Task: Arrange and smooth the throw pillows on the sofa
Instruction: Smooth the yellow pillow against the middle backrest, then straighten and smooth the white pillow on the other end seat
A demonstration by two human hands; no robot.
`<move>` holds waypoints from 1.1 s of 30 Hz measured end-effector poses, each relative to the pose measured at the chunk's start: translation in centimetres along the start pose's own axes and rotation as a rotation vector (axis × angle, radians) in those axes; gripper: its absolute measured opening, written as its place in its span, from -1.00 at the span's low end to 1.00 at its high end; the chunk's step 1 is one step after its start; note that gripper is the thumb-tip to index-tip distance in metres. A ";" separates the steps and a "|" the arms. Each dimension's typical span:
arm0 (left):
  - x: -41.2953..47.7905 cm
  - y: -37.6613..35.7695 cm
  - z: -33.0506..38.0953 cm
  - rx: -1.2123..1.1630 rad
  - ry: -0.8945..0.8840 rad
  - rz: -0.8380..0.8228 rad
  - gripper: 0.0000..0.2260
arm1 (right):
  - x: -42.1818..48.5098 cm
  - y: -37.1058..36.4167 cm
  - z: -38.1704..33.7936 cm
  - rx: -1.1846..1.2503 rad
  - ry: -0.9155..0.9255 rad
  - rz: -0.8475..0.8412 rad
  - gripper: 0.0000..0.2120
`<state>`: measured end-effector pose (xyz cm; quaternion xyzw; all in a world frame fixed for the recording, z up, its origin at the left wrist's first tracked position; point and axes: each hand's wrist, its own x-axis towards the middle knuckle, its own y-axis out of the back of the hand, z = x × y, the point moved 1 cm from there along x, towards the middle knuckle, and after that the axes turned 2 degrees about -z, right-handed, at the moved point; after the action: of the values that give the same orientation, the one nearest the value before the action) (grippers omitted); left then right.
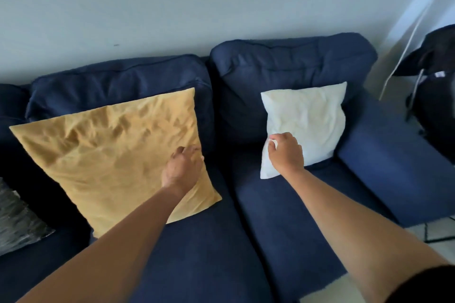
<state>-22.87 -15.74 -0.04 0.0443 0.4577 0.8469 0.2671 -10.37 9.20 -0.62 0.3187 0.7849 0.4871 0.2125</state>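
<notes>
Head view: each hand grips a crumpled square pillow, mustard [108,152] and white [307,118].

Both bare arms stretched forward, well apart. Left hand [182,170] palm-down, fingers [190,151] curled loosely, knuckles up. Right hand [286,152] closed in a pinch, thumb and fingers gathered at its left side, wrist straight.

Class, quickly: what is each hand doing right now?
Left hand: fingers curled, resting on the yellow pillow near its right edge; grip cannot be told.
Right hand: closed, pinching the white pillow.
</notes>
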 end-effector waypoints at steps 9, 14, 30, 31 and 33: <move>8.7 -12.4 16.6 -0.238 0.048 0.053 -0.58 | 12.2 8.7 18.7 0.080 -0.136 0.063 -0.71; 15.9 -17.1 22.9 -0.493 0.220 0.155 -0.52 | 20.3 11.5 25.3 0.206 -0.187 0.056 -0.71; 21.0 -19.3 25.4 -0.368 0.244 0.381 -0.63 | 32.5 8.4 27.1 0.360 -0.196 -0.024 -0.51; 20.9 -19.3 25.5 -0.370 0.244 0.403 -0.67 | 32.4 8.4 27.0 0.290 -0.158 0.023 -0.56; 20.8 -18.9 25.6 -0.355 0.236 0.443 -0.74 | 32.2 8.8 26.9 0.192 -0.082 0.121 -0.66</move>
<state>-24.65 22.07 -3.91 -0.0032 0.3095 0.9506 0.0246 -13.20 51.70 -5.12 0.4043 0.7978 0.4080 0.1831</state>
